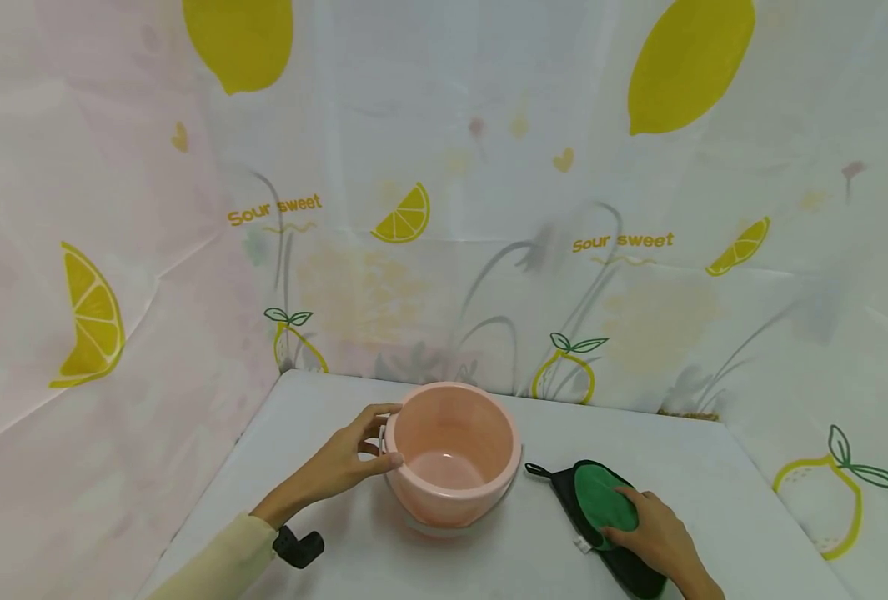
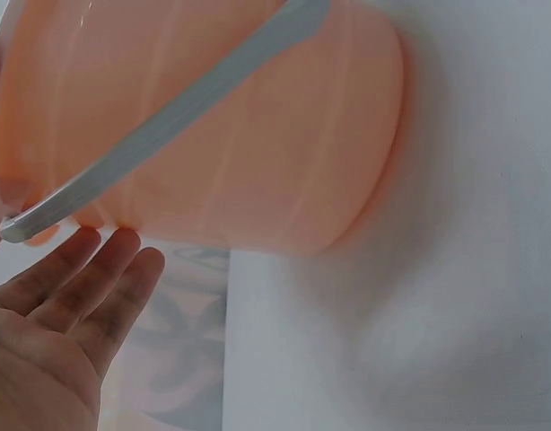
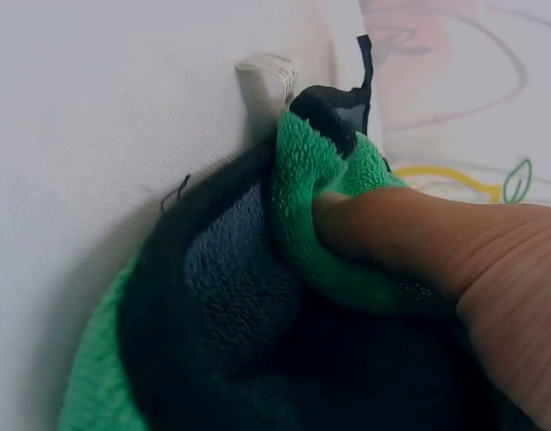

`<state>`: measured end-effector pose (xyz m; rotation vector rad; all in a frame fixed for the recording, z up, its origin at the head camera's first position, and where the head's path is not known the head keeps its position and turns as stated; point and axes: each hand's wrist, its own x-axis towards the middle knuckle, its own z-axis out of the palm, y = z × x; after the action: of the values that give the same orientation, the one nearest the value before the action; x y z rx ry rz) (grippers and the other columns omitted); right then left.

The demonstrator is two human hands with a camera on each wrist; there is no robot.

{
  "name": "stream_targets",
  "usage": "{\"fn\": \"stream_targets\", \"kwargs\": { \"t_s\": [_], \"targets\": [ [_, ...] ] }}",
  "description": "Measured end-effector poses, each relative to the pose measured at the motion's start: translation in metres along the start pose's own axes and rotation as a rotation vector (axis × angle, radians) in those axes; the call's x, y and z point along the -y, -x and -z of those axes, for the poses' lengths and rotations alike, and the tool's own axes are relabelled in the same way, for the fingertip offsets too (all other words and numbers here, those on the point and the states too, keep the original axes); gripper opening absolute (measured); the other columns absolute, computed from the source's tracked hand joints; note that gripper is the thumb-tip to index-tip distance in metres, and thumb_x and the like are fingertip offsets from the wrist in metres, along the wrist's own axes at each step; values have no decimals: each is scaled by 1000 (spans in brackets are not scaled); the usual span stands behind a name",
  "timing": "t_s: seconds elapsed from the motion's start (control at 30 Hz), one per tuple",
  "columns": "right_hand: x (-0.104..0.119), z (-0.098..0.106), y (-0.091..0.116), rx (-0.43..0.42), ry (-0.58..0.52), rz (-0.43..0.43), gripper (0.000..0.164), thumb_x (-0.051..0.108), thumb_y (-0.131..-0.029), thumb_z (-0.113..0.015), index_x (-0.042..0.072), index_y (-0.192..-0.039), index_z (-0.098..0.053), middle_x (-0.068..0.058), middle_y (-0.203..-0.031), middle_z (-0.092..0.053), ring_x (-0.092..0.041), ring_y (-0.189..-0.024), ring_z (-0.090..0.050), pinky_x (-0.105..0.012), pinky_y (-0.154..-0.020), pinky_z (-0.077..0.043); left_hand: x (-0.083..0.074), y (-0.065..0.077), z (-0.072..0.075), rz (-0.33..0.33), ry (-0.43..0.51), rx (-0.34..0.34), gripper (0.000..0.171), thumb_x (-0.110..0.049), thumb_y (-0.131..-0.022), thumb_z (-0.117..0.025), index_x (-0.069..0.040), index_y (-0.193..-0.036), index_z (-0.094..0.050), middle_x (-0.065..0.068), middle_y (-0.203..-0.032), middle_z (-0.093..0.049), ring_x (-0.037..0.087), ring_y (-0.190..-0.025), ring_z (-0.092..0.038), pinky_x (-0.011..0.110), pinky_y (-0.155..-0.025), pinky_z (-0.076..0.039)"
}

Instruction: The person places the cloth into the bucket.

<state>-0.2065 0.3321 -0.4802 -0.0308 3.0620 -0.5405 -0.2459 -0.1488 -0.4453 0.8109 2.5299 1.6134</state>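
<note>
A pink bucket [image 1: 454,500] with a grey handle [image 2: 168,135] stands upright on the white table. My left hand [image 1: 349,450] holds it at the left of its rim, thumb and index finger spread along the edge. In the left wrist view, the other fingers [image 2: 105,278] reach against the bucket's side. To the right of the bucket lies a folded cleaning cloth [image 1: 601,504], green on one face and dark on the other, with a black hanging loop and a white tag. My right hand [image 1: 657,533] pinches its green part; the right wrist view shows the thumb [image 3: 392,229] sunk into the pile.
The white table [image 1: 346,400] ends at a lemon-printed sheet [image 1: 451,292] hanging behind and at both sides. A black device [image 1: 299,547] sits at my left wrist, beside the pale sleeve [image 1: 218,558].
</note>
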Motion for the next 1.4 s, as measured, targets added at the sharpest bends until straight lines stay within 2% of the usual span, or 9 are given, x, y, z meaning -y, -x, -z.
{"fn": "stream_targets", "kwargs": {
  "t_s": [0.2, 0.43, 0.7, 0.97, 1.2, 1.4],
  "targets": [
    [4, 2, 3, -12, -37, 8, 73, 40, -67, -84, 5, -126, -58, -19, -112, -62, -32, -93, -61, -48, -69, -51, -2, 1, -2, 10, 6, -7, 66, -29, -87, -71, -31, -143, -35, 7, -131, -54, 21, -100, -62, 35, -79, -54],
    [4, 3, 4, -37, -47, 2, 70, 37, -67, -84, 6, -125, -59, -21, -118, -61, -30, -92, -61, -44, -67, -50, -1, 2, -4, -3, 1, -15, 67, -26, -88, -70, -26, -144, -34, 11, -130, -54, 17, -99, -63, 29, -79, -54],
    [6, 9, 7, -82, -81, 17, 70, 39, -69, -83, 7, -126, -59, -20, -118, -61, -26, -91, -60, -40, -66, -48, -31, 9, -1, 5, 16, -6, 68, -24, -89, -70, -16, -145, -34, 19, -130, -53, 25, -100, -62, 32, -80, -54],
    [13, 17, 6, -145, -121, 56, 68, 42, -71, -81, 8, -126, -60, -17, -118, -62, -25, -91, -60, -38, -68, -48, -31, 8, 0, 1, 21, 1, 68, -25, -89, -69, -16, -146, -33, 19, -129, -54, 25, -101, -62, 41, -84, -52],
    [25, 26, 8, -199, -136, 101, 66, 42, -72, -81, 10, -125, -60, -15, -117, -63, -23, -89, -58, -37, -67, -47, -32, 9, 0, 12, 20, 6, 67, -25, -90, -68, -16, -146, -33, 18, -129, -54, 23, -102, -61, 38, -84, -52],
    [34, 34, 7, -255, -148, 151, 64, 41, -72, -82, 10, -125, -61, -17, -117, -63, -26, -91, -60, -40, -69, -48, -28, 8, -2, 25, 19, -2, 67, -23, -90, -68, -19, -146, -32, 18, -130, -53, 28, -103, -61, 37, -82, -53]
  ]
}}
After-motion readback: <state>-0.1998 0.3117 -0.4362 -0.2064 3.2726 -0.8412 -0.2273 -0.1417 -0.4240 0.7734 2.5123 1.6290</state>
